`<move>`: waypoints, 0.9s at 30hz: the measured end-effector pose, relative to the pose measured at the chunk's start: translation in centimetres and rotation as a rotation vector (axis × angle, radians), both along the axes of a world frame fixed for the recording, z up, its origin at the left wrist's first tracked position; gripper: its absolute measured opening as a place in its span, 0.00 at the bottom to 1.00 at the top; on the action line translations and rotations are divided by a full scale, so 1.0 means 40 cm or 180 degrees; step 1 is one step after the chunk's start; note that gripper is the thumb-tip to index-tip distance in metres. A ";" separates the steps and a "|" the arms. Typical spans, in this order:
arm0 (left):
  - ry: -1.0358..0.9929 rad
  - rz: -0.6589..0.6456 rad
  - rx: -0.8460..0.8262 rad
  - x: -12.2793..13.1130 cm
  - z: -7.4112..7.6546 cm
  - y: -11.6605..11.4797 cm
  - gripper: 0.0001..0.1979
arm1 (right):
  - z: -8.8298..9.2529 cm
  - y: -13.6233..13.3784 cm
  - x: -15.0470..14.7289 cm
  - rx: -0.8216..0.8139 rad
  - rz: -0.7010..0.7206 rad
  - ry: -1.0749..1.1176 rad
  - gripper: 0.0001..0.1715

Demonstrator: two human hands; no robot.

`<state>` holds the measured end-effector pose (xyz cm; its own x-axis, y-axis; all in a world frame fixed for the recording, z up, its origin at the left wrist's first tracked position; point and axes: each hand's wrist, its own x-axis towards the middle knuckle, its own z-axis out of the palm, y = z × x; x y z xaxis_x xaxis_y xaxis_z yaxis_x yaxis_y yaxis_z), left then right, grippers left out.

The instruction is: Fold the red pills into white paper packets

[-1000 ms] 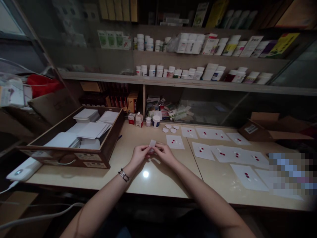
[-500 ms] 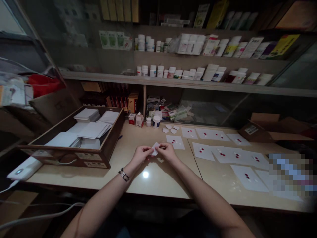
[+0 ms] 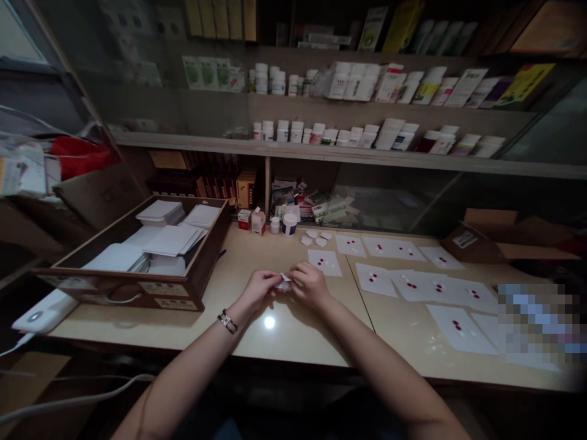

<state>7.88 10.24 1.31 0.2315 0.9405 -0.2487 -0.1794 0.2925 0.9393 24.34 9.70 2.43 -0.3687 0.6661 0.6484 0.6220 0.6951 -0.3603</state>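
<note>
Above the middle of the table, my left hand [image 3: 259, 288] and my right hand [image 3: 310, 283] pinch a small folded white paper [image 3: 284, 282] between them. The fingers of both hands are closed on its edges; whatever lies inside the folds is hidden. Just beyond my right hand lies a paper sheet [image 3: 334, 269] with red and white tablets on it. Several folded paper packets [image 3: 316, 238] rest behind it. More sheets with red and white tablets, such as one paper sheet [image 3: 461, 342], are spread over the right side.
At the left stands a wooden drawer [image 3: 195, 293] with stacks of white paper. Small boxes [image 3: 258, 221] and a white jar [image 3: 289, 225] stand at the back. An open cardboard box [image 3: 477, 241] sits at the right rear. Shelves of medicine bottles [image 3: 353, 137] rise behind the table.
The paper between my hands has been folded over further, with a flap now bent up. My right hand has turned and its fingers have curled in more.
</note>
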 end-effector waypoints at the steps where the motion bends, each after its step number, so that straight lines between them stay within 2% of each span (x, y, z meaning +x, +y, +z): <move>1: -0.0048 -0.0013 -0.0027 0.000 0.001 0.000 0.13 | 0.001 -0.001 0.001 0.0098 -0.0034 -0.0182 0.11; 5: -0.0243 0.0023 -0.0191 -0.001 0.013 0.003 0.11 | 0.007 -0.007 0.001 0.0379 -0.0128 -0.0798 0.12; 8: -0.0332 0.0030 -0.0320 -0.004 0.022 0.003 0.10 | 0.008 -0.013 0.000 0.0519 -0.0151 -0.1010 0.13; 13: -0.0238 -0.0066 -0.0367 -0.004 0.016 -0.007 0.13 | 0.000 -0.017 -0.006 0.0653 -0.0279 -0.0927 0.14; 19: -0.0155 0.0049 -0.0323 -0.001 0.010 -0.010 0.15 | -0.003 -0.016 -0.011 0.0951 -0.0222 -0.1018 0.11; 23: -0.0409 0.0008 -0.0499 -0.007 0.018 -0.002 0.12 | 0.001 -0.019 -0.014 0.0905 -0.0270 -0.1199 0.08; 27: -0.0690 -0.0090 -0.0445 -0.010 0.018 0.002 0.09 | 0.012 -0.029 -0.021 0.0615 -0.0273 -0.1245 0.09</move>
<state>7.47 10.30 2.02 0.3192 0.8929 -0.3176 -0.3621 0.4247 0.8298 23.50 8.56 2.90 -0.5598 0.5851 0.5867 0.7440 0.6666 0.0451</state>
